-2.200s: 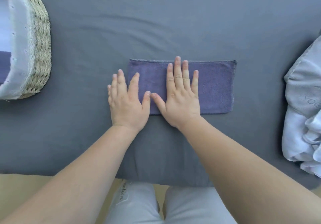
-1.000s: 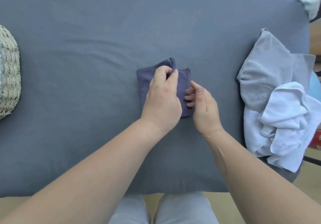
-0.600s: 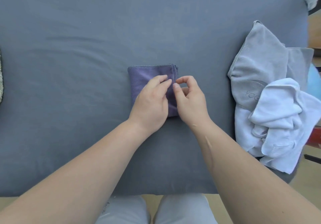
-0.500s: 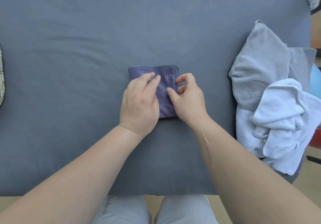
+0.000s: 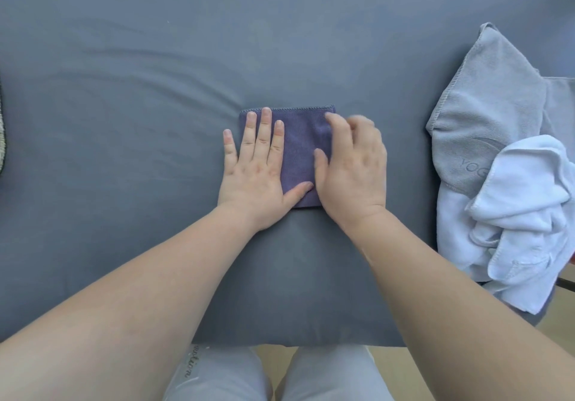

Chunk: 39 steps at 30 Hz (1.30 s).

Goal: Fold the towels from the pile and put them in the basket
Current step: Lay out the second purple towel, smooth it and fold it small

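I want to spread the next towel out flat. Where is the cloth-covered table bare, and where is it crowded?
Bare: the far stretch of the table beyond the purple towel, and the wide patch left of the left hand. Crowded: the right edge, where the grey towel and white towel pile up beside the right hand.

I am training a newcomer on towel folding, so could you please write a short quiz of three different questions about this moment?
1. True or false: the purple towel lies folded into a small square on the grey sheet.
2. Which hand lies flat, fingers spread, on the purple towel's left part? A) left hand B) right hand
3. Fill in: the unfolded pile, a grey towel and a white towel, lies on the person's ____ side.

Key: 1 true; 2 A; 3 right.
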Motion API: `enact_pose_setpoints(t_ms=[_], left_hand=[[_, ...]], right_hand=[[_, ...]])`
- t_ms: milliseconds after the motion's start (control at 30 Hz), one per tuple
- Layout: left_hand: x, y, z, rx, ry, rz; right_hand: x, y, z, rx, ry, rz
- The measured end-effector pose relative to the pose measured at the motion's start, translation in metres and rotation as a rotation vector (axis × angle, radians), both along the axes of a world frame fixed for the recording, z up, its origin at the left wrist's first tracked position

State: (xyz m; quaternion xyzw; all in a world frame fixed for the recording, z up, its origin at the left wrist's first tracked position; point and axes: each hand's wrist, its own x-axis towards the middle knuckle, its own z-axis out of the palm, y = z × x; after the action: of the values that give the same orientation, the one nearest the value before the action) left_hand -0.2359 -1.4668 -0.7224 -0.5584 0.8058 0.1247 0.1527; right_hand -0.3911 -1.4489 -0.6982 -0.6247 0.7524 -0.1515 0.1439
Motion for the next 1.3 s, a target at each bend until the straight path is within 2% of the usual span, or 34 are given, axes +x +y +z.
enact_pose_setpoints(t_ms=[67,167,267,567,633,700,800,867,933,1033,1200,1300], left_hand=[[0.000,0.001,0.001,0.000,0.020,0.009],[0.001,0.004,0.002,-0.009,0.034,0.027],[0.002,0.004,0.000,-0.008,0.027,0.039],[0.004,0.002,-0.001,0.025,0.088,0.041],[0.010,0.012,0.005,-0.004,0.166,0.146],[0.014,0.023,0.012,-0.032,0.243,0.347],[0.016,0.034,0.020,-0.090,0.315,0.560],[0.016,0.035,0.022,-0.047,0.355,0.681],[0.018,0.030,0.023,0.052,0.419,0.820],[0.022,0.016,0.027,0.169,0.478,0.890],[0.035,-0.015,0.037,0.174,0.476,0.761],[0.054,-0.034,0.042,0.165,0.523,0.644]], right_hand=[[0.007,-0.002,-0.001,-0.029,0.146,0.236],[0.004,-0.006,-0.013,0.193,0.304,0.424],[-0.006,-0.006,-0.030,0.305,0.273,0.393],[-0.009,-0.011,-0.035,0.362,0.249,0.382],[-0.011,-0.011,-0.027,0.352,0.254,0.390],[-0.014,-0.016,-0.016,0.301,0.278,0.415],[-0.008,-0.035,-0.004,0.210,0.247,0.576],[-0.004,-0.052,0.000,0.267,0.227,0.716],[-0.003,-0.064,0.000,0.325,0.232,0.767],[-0.002,-0.064,0.001,0.292,0.232,0.717],[0.006,-0.031,0.002,0.289,0.179,0.421],[0.021,0.007,0.016,0.355,0.065,0.257]])
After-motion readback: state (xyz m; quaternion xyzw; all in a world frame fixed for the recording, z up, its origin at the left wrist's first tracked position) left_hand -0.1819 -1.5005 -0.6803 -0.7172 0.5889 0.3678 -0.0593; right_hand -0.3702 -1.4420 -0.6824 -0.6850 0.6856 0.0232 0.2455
